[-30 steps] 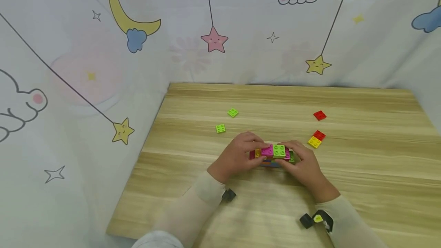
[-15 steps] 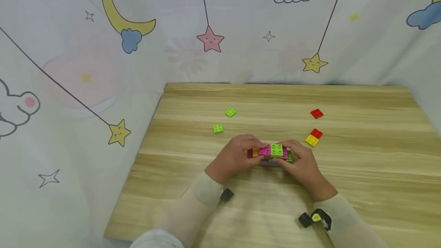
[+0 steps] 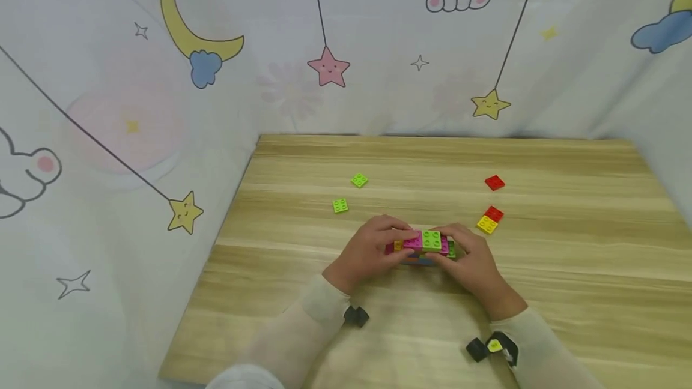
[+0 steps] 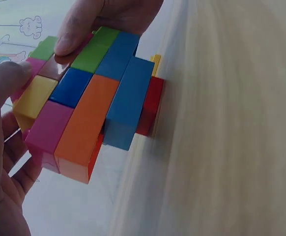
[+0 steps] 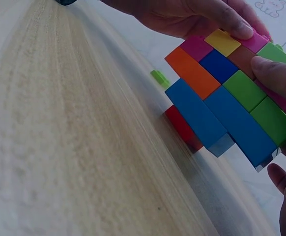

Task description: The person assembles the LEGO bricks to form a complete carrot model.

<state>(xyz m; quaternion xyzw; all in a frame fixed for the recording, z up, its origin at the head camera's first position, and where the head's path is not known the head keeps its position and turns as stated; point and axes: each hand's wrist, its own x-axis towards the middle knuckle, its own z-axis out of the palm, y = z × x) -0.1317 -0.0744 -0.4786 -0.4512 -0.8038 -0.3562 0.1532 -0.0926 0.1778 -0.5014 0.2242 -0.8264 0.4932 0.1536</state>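
Observation:
A stack of colourful toy building bricks [image 3: 431,239] stands on the table between both hands. In the left wrist view its layers step outward above a short red brick [image 4: 151,105], through blue bricks [image 4: 128,103] and an orange brick [image 4: 87,126]. A pink brick and a light green brick [image 5: 276,53] sit side by side on top. My left hand [image 3: 373,246] pinches the top pink brick [image 5: 255,40], thumb on its near face. My right hand [image 3: 471,260] grips the upper right part, its thumb against the brown brick [image 5: 242,61]. The far-side fingers are partly hidden.
Two loose light green bricks [image 3: 340,205] lie beyond the left hand. Past the right hand lie a red brick [image 3: 494,182] and a yellow brick [image 3: 487,224] touching another red one. A patterned white cloth [image 3: 378,101] hangs behind the wooden table [image 3: 567,209].
The head view has shifted slightly. Both hands keep their hold on the brick stack with little visible movement, and the loose bricks stay where they were.

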